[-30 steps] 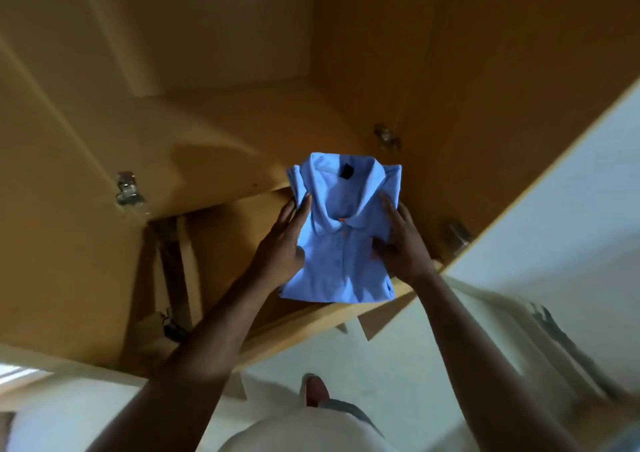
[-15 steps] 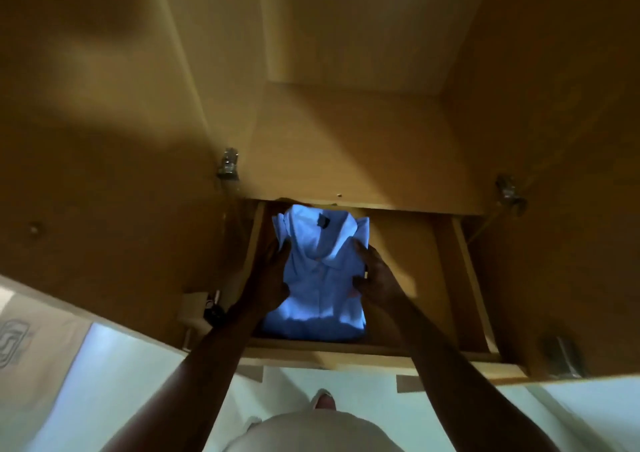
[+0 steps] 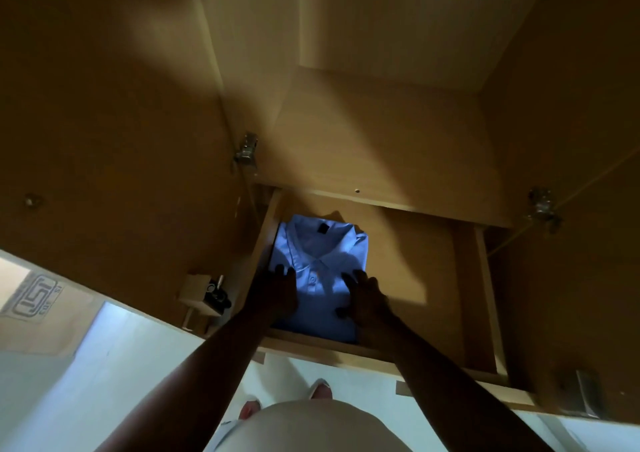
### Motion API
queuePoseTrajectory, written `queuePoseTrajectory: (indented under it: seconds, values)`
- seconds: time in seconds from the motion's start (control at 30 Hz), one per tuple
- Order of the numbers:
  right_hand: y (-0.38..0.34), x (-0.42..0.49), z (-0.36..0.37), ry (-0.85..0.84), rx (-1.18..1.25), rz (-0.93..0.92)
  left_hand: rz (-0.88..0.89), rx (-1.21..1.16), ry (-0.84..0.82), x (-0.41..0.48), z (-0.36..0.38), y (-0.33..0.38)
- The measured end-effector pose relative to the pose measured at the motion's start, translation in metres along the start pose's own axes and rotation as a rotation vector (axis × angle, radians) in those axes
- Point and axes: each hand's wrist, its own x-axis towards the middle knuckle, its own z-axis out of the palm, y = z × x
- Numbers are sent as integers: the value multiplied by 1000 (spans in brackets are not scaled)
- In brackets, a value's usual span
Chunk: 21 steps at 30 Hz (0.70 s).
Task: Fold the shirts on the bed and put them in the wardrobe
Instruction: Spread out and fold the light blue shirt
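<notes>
A wooden wardrobe [image 3: 381, 146] is filling most of the view, its open doors hanging on metal hinges [image 3: 247, 150] at either side. A shallow pulled-out drawer [image 3: 422, 261] is sitting at its base, above a white floor [image 3: 104, 368]. A folded blue polo shirt [image 3: 320, 254] is lying flat in the left part of the drawer, collar pointing toward the back and its left edge against the drawer's side wall. The left hand [image 3: 277, 294] and the right hand [image 3: 369, 301] are resting on the shirt's front half, fingers stretched out and spread, gripping nothing. Deep shadow is darkening both hands, so finer finger detail is hard to make out. A cardboard box [image 3: 34, 302] at the left is being cut off by the frame edge.
</notes>
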Motion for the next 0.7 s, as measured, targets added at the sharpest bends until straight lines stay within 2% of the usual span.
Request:
queuePoseTrajectory:
  seconds: [0.17,0.27,0.3,0.37,0.4,0.47,0.57,0.7]
  values:
    - [-13,-9,8,-36,-73,95,39,125,-21,-14,19,-2]
    - [-21,-12,14,-54,-103,127,90,122,66,-19,16,4]
    - [-23,-12,16,-49,-115,137,84,57,75,-20,12,5]
    - [-25,-14,15,-47,-136,152,8,-102,-34,-20,22,1]
    - [-25,-14,14,-47,-131,152,21,-101,-23,-17,32,-2]
    - [-22,-15,9,-61,-69,143,107,-89,-75,-15,31,-11]
    - [-10,-23,-1,-32,80,113,55,-254,-2,-23,17,-10]
    - [0,-56,-17,188,364,158,154,-538,111,-35,-14,17]
